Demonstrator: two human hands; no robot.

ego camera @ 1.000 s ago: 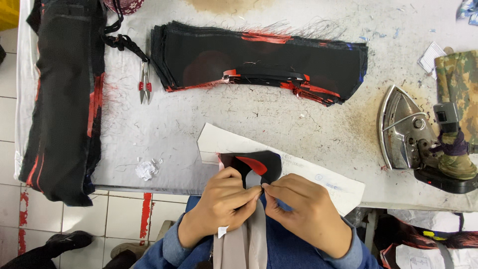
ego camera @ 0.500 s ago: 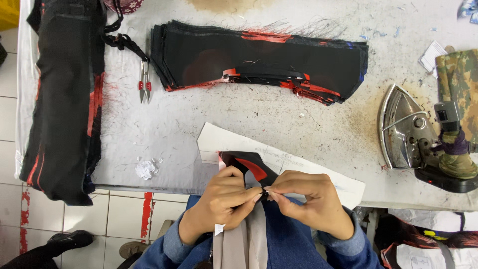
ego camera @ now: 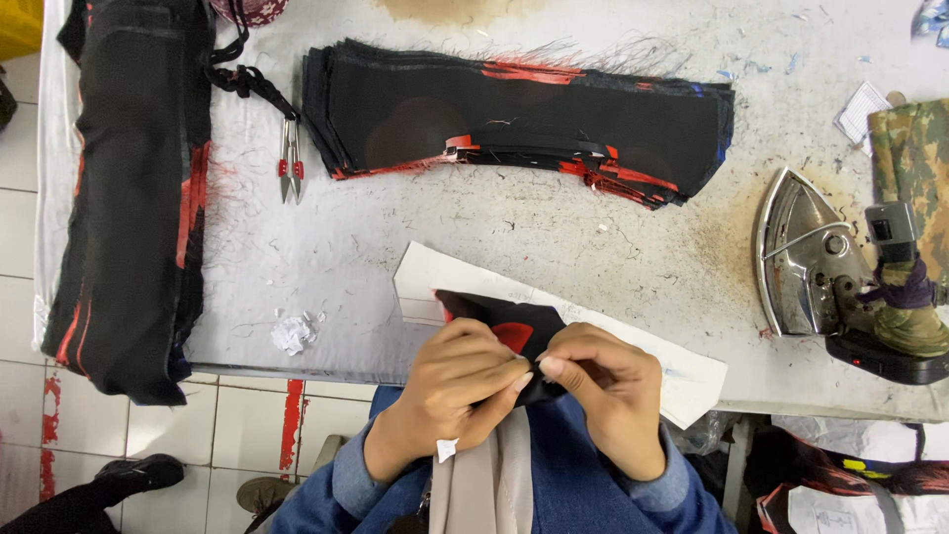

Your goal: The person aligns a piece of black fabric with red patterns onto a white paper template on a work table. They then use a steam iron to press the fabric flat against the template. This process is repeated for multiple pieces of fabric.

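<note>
Table edge (ego camera: 297, 368): fabric piece (ego camera: 514, 326) between both hands' fingers (ego camera: 514, 381).

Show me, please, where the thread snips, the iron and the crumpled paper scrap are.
thread snips (ego camera: 290, 161), head view, on the red grips.
iron (ego camera: 806, 252), head view, on the shiny soleplate.
crumpled paper scrap (ego camera: 293, 333), head view, on its middle.

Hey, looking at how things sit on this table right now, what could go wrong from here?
The iron lies tipped on its side with the soleplate exposed near the right hand; a reach that way might touch it. The white paper strip under the small black and red fabric piece overhangs the table edge and could slide off. Loose threads litter the table and may cling to the piece both hands pinch, the left hand included.
</note>
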